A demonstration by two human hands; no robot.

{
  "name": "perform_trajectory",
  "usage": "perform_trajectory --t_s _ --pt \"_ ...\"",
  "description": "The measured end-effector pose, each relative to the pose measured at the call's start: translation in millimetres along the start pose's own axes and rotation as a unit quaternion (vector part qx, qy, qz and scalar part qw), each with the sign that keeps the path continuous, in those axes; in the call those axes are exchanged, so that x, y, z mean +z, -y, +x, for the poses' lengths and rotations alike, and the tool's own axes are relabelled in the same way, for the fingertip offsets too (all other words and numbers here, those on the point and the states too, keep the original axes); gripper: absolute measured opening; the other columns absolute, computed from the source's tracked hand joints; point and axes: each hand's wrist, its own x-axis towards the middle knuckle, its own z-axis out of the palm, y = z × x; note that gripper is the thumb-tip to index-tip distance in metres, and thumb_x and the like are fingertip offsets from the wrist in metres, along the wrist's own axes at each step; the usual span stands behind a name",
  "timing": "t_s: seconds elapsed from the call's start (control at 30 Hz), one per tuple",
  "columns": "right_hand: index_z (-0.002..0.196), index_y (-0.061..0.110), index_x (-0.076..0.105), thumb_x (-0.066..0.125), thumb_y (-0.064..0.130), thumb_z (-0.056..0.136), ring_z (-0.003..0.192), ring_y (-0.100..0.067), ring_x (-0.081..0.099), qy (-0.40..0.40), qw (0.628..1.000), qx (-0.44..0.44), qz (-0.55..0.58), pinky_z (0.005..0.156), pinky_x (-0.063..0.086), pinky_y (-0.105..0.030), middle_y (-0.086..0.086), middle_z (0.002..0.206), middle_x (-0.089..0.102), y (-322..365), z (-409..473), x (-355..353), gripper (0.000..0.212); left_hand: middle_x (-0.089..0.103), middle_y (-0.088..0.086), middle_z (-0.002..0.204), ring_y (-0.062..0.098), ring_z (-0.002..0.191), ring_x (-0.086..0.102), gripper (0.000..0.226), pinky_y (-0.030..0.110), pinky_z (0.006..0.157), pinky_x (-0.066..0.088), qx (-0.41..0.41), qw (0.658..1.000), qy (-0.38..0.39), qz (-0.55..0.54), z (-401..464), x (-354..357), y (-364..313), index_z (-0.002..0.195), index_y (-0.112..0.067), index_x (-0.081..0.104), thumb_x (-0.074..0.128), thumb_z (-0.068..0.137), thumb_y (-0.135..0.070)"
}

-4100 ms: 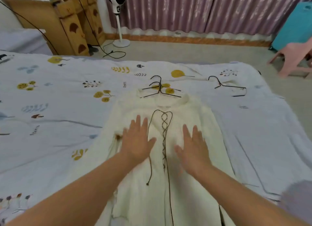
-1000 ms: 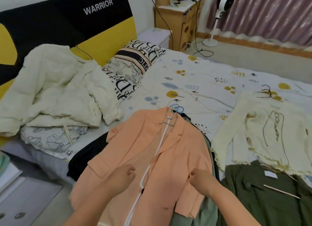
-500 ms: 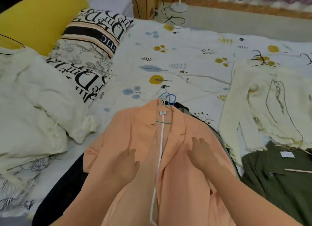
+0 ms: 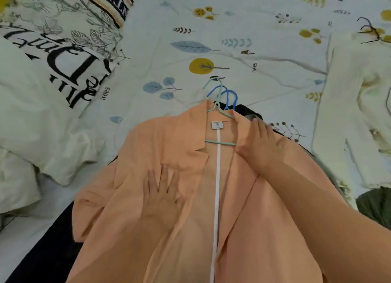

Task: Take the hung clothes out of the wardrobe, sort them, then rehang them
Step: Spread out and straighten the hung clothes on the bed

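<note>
I see peach-orange linen blazer (image 4: 165, 147) on mint plastic hanger (image 4: 220, 142), flat on bed (image 4: 264, 56). 2 hands flat, gripping nothing: left hand (image 4: 163, 196) presses left lapel, right hand (image 4: 261, 145) near collar.

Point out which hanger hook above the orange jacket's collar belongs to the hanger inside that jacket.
The pale green hanger: its bar crosses the orange jacket opening under the label. The blue hangers behind it run to darker clothes underneath.

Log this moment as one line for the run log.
stage: sorting on bed | left hand: flat on orange jacket | right hand: on collar | green hanger: inside jacket
</note>
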Motion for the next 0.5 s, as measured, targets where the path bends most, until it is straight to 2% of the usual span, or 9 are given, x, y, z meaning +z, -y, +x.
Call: perform_trajectory --t_s 0.07,0.13,0.2,0.27,0.33,0.4,0.43,0.47,0.5 --pt "0.141 0.014 0.025 0.056 0.039 0.082 0.137 -0.027 0.025 -0.015 0.999 -0.002 -0.038 0.112 0.016 -0.056 -0.007 0.147 0.029 0.3 3.6 1.4 0.071 0.047 0.016 0.140 0.043 0.128 0.026 0.071 0.044 0.108 0.001 0.000 1.000 -0.003 -0.009 1.7 4.3 1.2 0.141 -0.017 0.030 0.034 0.080 -0.051" --pt "0.127 0.009 0.037 0.064 0.048 0.077 0.123 -0.031 0.039 -0.025 0.994 -0.022 -0.101 0.105 0.027 -0.048 -0.013 0.131 0.044 1.1 -1.4 0.2 0.068 0.048 0.015 0.139 0.042 0.127 0.027 0.071 0.043 0.109 0.001 0.010 1.000 0.013 -0.020 1.7 5.1 1.1 0.141 -0.016 0.031 0.035 0.079 -0.052" --pt "0.118 0.009 0.040 0.069 0.056 0.071 0.117 -0.030 0.044 -0.013 0.993 -0.028 -0.116 0.096 0.033 -0.041 -0.011 0.122 0.050 3.4 -9.7 -4.0 0.073 0.050 0.015 0.137 0.042 0.129 0.025 0.069 0.041 0.112 -0.003 0.023 0.999 0.037 -0.023 1.2 7.5 -0.9 0.137 -0.017 0.036 0.035 0.078 -0.052" --pt "0.112 0.011 0.039 0.073 0.058 0.066 0.112 -0.028 0.049 0.004 0.993 -0.035 -0.114 0.090 0.036 -0.038 -0.008 0.115 0.055 6.9 -20.9 -9.9 0.074 0.048 0.015 0.138 0.040 0.137 0.012 0.068 0.040 0.113 -0.010 0.014 0.999 0.049 -0.018 2.6 10.7 0.7 0.136 -0.018 0.039 0.033 0.077 -0.053" --pt "0.106 0.012 0.037 0.074 0.054 0.067 0.102 -0.028 0.055 0.014 0.993 -0.045 -0.104 0.083 0.037 -0.036 -0.006 0.105 0.059 8.3 -36.5 -17.7 0.068 0.032 0.014 0.149 0.035 0.142 -0.006 0.075 0.038 0.110 -0.022 -0.015 0.996 0.066 -0.052 0.1 1.5 0.2 0.143 -0.018 0.033 0.024 0.079 -0.056" --pt "0.097 0.015 0.035 0.072 0.051 0.071 0.091 -0.027 0.060 0.018 0.996 -0.048 -0.068 0.075 0.037 -0.034 -0.004 0.092 0.062 8.0 -55.7 -23.3 0.058 -0.005 0.006 0.157 0.033 0.140 -0.023 0.072 0.038 0.106 -0.028 -0.031 0.995 0.078 -0.046 0.2 -10.6 -0.1 0.149 -0.023 0.008 0.013 0.086 -0.057" --pt "0.092 0.016 0.033 0.070 0.049 0.072 0.085 -0.027 0.060 0.018 0.998 -0.046 -0.040 0.070 0.036 -0.034 -0.001 0.084 0.060 7.4 -66.1 -29.8 0.053 -0.016 0.003 0.156 0.035 0.140 -0.023 0.066 0.041 0.110 -0.021 -0.029 0.995 0.084 -0.047 -0.3 -21.1 -1.8 0.150 -0.025 -0.001 0.017 0.092 -0.052" --pt "0.089 0.017 0.032 0.068 0.047 0.075 0.078 -0.026 0.059 0.021 0.999 -0.041 -0.017 0.065 0.035 -0.033 0.003 0.076 0.055 7.7 -75.8 -37.5 0.049 -0.014 0.002 0.157 0.035 0.142 -0.015 0.062 0.043 0.115 -0.009 -0.031 0.993 0.099 -0.056 -0.6 -37.9 -3.8 0.150 -0.025 -0.001 0.022 0.096 -0.044" --pt "0.086 0.017 0.032 0.066 0.046 0.077 0.072 -0.024 0.055 0.023 0.999 -0.035 -0.009 0.060 0.033 -0.032 0.005 0.071 0.050 8.7 -85.6 -46.2 0.045 0.000 0.004 0.158 0.035 0.144 0.000 0.058 0.043 0.116 0.005 -0.047 0.992 0.092 -0.070 -2.7 -55.2 -4.4 0.150 -0.022 0.008 0.024 0.096 -0.036"
